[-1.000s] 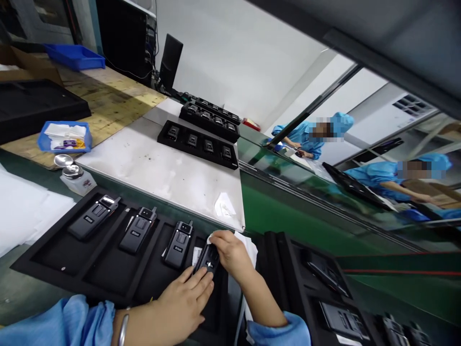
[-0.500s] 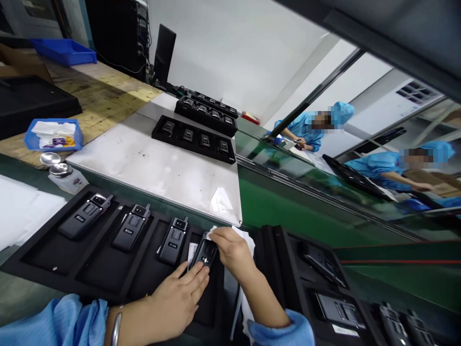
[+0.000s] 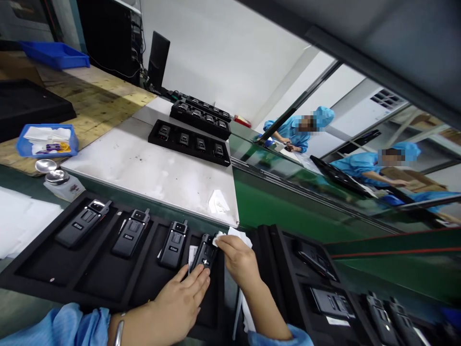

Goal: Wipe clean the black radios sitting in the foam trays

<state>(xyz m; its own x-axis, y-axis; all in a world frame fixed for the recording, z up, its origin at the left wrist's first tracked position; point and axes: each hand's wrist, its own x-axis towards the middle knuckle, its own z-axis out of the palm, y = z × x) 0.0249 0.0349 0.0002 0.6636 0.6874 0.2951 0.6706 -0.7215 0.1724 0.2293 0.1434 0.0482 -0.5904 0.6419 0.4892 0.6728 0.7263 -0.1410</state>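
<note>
A black foam tray (image 3: 74, 293) lies before me with several black handheld radios in its compartments. In the rightmost compartment rests one radio (image 3: 205, 254), its back facing up. My left hand (image 3: 180, 300) lies over its lower end, fingers stretched out and pressing on it. Pinched in my right hand (image 3: 239, 259) is a small white wipe (image 3: 218, 238), at the radio's upper right edge. Three more radios lie to the left, among them the nearest radio (image 3: 173, 244). A white paper label (image 3: 192, 253) shows beside the held-down radio.
Another foam tray (image 3: 298, 283) with radios stands at right. A metal-topped bottle (image 3: 65, 185) and white cloths (image 3: 25, 223) are at left. Beyond are a blue bin of wipes (image 3: 21, 144) and smaller black trays (image 3: 189, 142). Two co-workers in blue sit behind the glass.
My right hand has moved slightly right with the wipe, off the radio's top face to its edge. My left hand stays on the radio. The view has shifted a little.
</note>
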